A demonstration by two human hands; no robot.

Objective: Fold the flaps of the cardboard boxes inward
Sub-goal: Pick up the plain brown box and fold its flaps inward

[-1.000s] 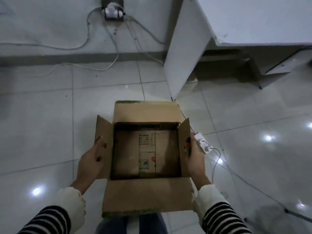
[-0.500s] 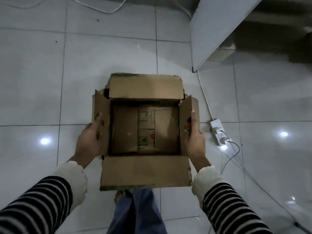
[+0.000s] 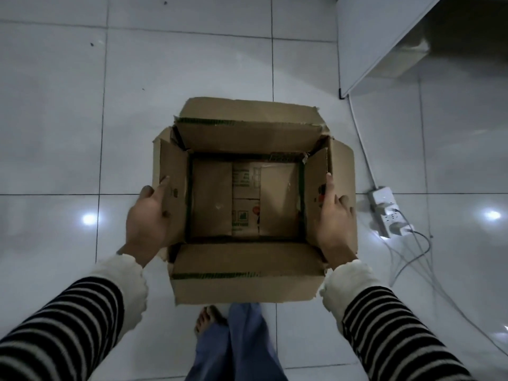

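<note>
An open brown cardboard box (image 3: 244, 281) is held above the tiled floor, empty inside, its printed bottom visible. The far flap (image 3: 247, 133) and near flap (image 3: 244, 261) lean inward over the opening. My left hand (image 3: 149, 221) grips the left side flap (image 3: 173, 182), thumb on its inner face. My right hand (image 3: 335, 218) grips the right side flap (image 3: 316, 188) the same way, fingers behind it. Both side flaps stand roughly upright.
A white power strip (image 3: 386, 213) with plugs and trailing cables lies on the floor right of the box. A white cabinet panel (image 3: 365, 39) stands at the upper right. My bare foot (image 3: 209, 320) and blue trouser leg show below the box.
The view has tilted further down and the box now appears larger and closer. The far and near flaps have swung from lying outward to leaning inward. Both hands keep their hold on the side flaps.
</note>
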